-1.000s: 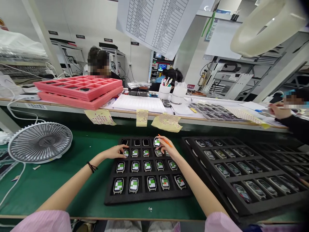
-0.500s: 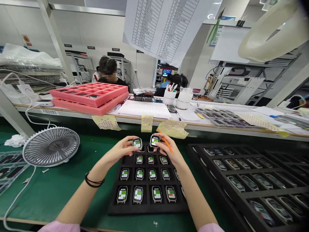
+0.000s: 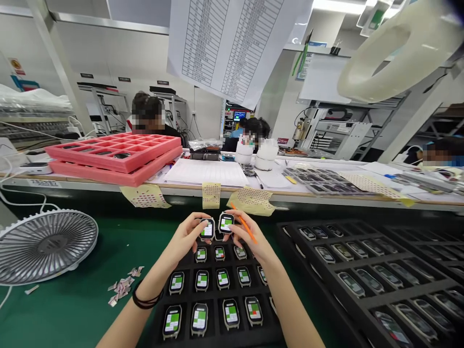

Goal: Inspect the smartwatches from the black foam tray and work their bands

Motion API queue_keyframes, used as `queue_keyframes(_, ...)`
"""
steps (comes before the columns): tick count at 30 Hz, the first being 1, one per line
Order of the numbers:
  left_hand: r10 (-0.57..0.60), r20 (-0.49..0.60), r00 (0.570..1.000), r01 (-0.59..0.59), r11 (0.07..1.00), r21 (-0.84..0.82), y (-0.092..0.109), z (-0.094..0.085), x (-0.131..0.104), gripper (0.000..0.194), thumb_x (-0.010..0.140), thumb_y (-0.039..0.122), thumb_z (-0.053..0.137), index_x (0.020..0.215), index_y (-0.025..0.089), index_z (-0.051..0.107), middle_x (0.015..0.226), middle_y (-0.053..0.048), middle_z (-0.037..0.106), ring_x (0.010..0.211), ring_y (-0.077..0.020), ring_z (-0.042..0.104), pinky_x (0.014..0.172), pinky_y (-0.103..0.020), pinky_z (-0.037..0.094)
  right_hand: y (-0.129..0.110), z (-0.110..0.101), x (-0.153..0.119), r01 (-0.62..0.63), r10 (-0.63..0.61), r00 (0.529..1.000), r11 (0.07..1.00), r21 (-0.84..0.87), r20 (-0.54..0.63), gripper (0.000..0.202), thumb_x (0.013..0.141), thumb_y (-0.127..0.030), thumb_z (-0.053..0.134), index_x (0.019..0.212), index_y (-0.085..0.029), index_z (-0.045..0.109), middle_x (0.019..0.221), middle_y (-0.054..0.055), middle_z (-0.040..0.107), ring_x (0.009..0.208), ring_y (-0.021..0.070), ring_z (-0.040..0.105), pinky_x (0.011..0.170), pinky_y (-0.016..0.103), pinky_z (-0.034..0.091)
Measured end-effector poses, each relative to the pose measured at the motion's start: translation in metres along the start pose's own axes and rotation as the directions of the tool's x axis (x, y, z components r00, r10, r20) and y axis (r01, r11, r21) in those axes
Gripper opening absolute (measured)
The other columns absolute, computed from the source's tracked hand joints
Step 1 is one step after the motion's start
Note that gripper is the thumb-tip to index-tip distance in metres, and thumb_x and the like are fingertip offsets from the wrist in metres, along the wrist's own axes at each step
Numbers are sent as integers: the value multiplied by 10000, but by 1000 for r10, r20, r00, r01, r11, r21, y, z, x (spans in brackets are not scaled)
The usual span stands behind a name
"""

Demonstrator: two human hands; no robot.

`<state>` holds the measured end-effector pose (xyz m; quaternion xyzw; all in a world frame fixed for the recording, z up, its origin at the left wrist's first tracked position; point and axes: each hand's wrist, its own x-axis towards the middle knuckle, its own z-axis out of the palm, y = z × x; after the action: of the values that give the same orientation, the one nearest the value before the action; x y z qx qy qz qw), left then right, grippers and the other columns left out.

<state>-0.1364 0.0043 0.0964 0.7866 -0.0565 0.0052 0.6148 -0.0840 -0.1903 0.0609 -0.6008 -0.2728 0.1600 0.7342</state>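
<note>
My left hand point(image 3: 189, 234) grips a watch body point(image 3: 207, 228) with a lit green and white screen, its thumb on the screen. Beside it, my right hand point(image 3: 250, 233) pinches a second lit watch body point(image 3: 226, 223) and also holds an orange stick point(image 3: 247, 229) that slants across the fingers. Both watches are held upright, close together, over the far end of a black foam tray point(image 3: 213, 340). Rows of lit watch bodies lie in its compartments, most with green blocks on screen; my hands hide part of the far row.
At right are black trays point(image 3: 366, 295) of dark-screened watches. A white fan point(image 3: 49, 246) and small scraps point(image 3: 122, 289) lie left on the green mat. Pink foam trays point(image 3: 116, 157), papers point(image 3: 205, 172) and white containers point(image 3: 266, 154) occupy the shelf. People sit beyond.
The camera view has shifted, bringing the scraps into sight. The left watch has turned to face the camera more, and my left thumb now rests on its screen.
</note>
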Motion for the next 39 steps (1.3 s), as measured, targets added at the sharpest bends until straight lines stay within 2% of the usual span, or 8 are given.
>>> queue_keyframes(3, 22, 44, 999, -22, 1000, 13, -2, -1, -1, 588, 844, 592, 537, 1200, 138, 426, 1098, -111, 524, 753, -149, 629, 398, -141, 359, 3, 0, 3, -6, 5, 1000, 1000, -7, -23, 643, 800, -461, 587, 1295, -124, 351, 1203, 169, 474, 706, 52, 566, 427, 78, 330)
queue_keyframes(7, 33, 56, 998, -34, 999, 14, -3, 1, 0, 625, 822, 601, 550, 1185, 111, 413, 1128, -135, 510, 741, -146, 623, 395, -147, 338, 9, 0, 7, -29, 28, 991, 1000, -3, -129, 576, 829, -501, 534, 1223, -98, 413, 909, 68, 517, 572, 4, 486, 389, 69, 231)
queue_keyframes(10, 49, 49, 998, -51, 998, 25, -3, 4, 1, 613, 819, 584, 564, 1174, 106, 419, 1102, -124, 520, 702, -112, 592, 388, -143, 321, 9, 2, 6, -42, 42, 989, 999, 2, -139, 559, 857, -534, 472, 1189, -87, 423, 776, 34, 482, 555, 13, 479, 386, 76, 216)
queue_keyframes(16, 108, 36, 993, -109, 994, 15, -6, 7, -1, 469, 866, 454, 592, 1145, 108, 443, 1044, -93, 559, 715, -74, 557, 406, -119, 311, 1, 4, -1, 14, -15, 997, 1000, -14, -82, 591, 845, -480, 520, 1299, -128, 383, 1134, 135, 497, 684, 25, 537, 444, 81, 322)
queue_keyframes(19, 123, 22, 992, -123, 992, 17, -10, 8, -1, 448, 876, 448, 589, 1139, 113, 454, 998, -75, 560, 681, -58, 534, 405, -118, 297, 2, 1, 0, 31, -31, 999, 999, -22, -33, 619, 839, -484, 526, 1321, -134, 359, 1217, 164, 466, 720, 40, 554, 456, 88, 362)
queue_keyframes(25, 88, 11, 996, -88, 996, -1, -13, 7, -1, 540, 890, 542, 520, 1232, 132, 441, 1071, -118, 542, 707, -127, 589, 401, -156, 300, 5, 0, 3, 35, -37, 998, 998, -43, -48, 617, 846, -503, 506, 1306, -118, 360, 1187, 165, 480, 674, 24, 535, 443, 87, 346)
queue_keyframes(35, 91, 5, 996, -91, 996, 9, -13, 7, 1, 525, 903, 557, 493, 1205, 128, 474, 1043, -98, 535, 606, -64, 500, 398, -149, 317, 4, 2, 1, 24, -29, 994, 999, -43, -103, 610, 831, -499, 535, 1281, -114, 390, 1067, 121, 521, 669, 29, 538, 442, 83, 323)
queue_keyframes(39, 71, 26, 997, -71, 997, 4, -4, 8, -3, 531, 904, 543, 495, 1217, 115, 458, 1063, -103, 531, 618, -60, 491, 409, -147, 320, 6, 2, 1, 21, -25, 994, 999, -38, -108, 597, 829, -490, 542, 1261, -105, 398, 1076, 125, 527, 649, 19, 528, 430, 77, 307)
